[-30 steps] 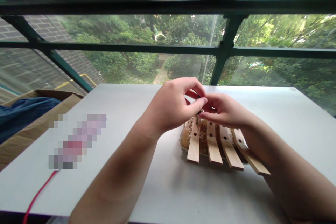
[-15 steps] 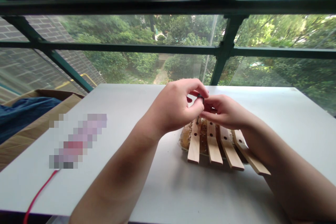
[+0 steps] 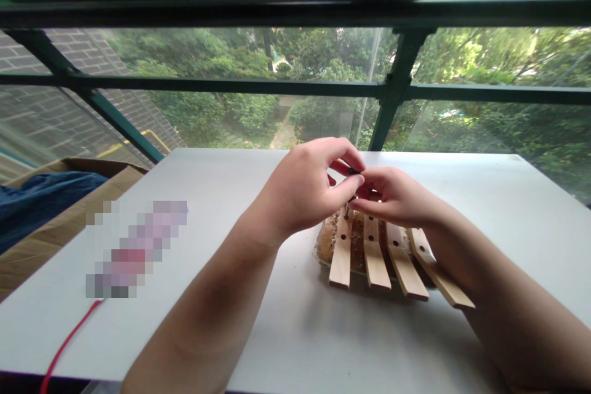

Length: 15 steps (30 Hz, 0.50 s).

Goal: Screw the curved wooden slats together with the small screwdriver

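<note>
The left hand (image 3: 311,175) pinches a half-hidden tool (image 3: 347,210) in its fingers, over a wooden strip (image 3: 340,263) at five o'clock; what the right hand (image 3: 398,194) grips cannot be told. At nine o'clock, a cropped box (image 3: 42,239) holds blue cloth (image 3: 60,188).

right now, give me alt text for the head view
A left hand pinches a slim dark object over the leftmost of four wooden strips, the right hand close beside it. The strips lie across a brown base on a white table.
</note>
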{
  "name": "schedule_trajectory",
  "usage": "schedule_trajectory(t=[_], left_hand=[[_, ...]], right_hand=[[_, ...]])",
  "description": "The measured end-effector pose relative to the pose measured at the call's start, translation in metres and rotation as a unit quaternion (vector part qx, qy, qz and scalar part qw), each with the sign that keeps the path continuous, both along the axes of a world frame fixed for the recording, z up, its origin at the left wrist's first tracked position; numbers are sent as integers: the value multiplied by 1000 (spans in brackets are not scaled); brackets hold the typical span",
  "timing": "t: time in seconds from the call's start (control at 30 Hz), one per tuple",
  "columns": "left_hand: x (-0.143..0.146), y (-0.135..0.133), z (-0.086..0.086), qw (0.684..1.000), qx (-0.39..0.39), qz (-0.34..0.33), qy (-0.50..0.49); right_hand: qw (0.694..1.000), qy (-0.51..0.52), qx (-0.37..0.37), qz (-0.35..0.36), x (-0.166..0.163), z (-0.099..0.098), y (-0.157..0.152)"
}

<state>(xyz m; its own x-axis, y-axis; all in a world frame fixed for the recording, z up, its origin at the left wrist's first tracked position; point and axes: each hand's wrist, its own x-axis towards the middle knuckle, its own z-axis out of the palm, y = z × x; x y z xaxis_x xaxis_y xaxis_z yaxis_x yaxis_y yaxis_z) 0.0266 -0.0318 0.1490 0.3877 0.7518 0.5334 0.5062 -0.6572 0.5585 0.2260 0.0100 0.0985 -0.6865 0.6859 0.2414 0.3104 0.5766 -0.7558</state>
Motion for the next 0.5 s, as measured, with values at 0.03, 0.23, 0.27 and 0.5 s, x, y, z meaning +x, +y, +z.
schedule_trajectory(t=[0.03,0.23,0.27,0.5], left_hand=[[0,0,0,1000,-3,-1,-2],[-2,1,-1,1000,-12,-3,-3],[-2,1,-1,1000,-11,-3,-2],[-1,1,0,1000,12,13,8]], right_hand=[[1000,-2,-1,4,0,0,0],[1000,-3,-9,10,-1,1,-2],[1000,-3,-8,7,-1,1,-3],[1000,6,-11,0,-2,0,-2]])
